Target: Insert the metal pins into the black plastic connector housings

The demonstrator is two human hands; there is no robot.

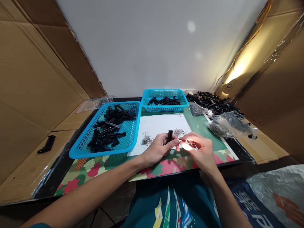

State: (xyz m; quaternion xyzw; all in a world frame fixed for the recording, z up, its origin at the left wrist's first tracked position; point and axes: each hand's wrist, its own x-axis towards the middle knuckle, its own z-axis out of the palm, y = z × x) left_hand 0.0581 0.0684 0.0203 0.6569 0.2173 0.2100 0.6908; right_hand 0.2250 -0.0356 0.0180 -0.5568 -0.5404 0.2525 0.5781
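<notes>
- The left hand [158,146] has its grip closed around a black part [169,135], which stands roughly upright between thumb and fingers, its top end showing above them.
- The right hand [198,147] is just beside it, thumb and forefinger tips brought together near the left thumb – whether this grip pinches something small, I cannot tell; bright light falls on its fingers.
- That black part is above the near edge of a white sheet [163,122], which lies on the green top of the counter [201,124].
- On the sheet are two heaps of tiny metal pieces: a left heap [146,139] beyond the left hand, and a right heap [179,132] just behind the fingers.
- A large blue basket [131,129] at the left holds many black pieces; a smaller blue basket [163,109] behind the sheet holds more.
- At the far right, a loose pile of black pieces [211,100] – two clear bags [219,128] with small contents lie in front of it.
</notes>
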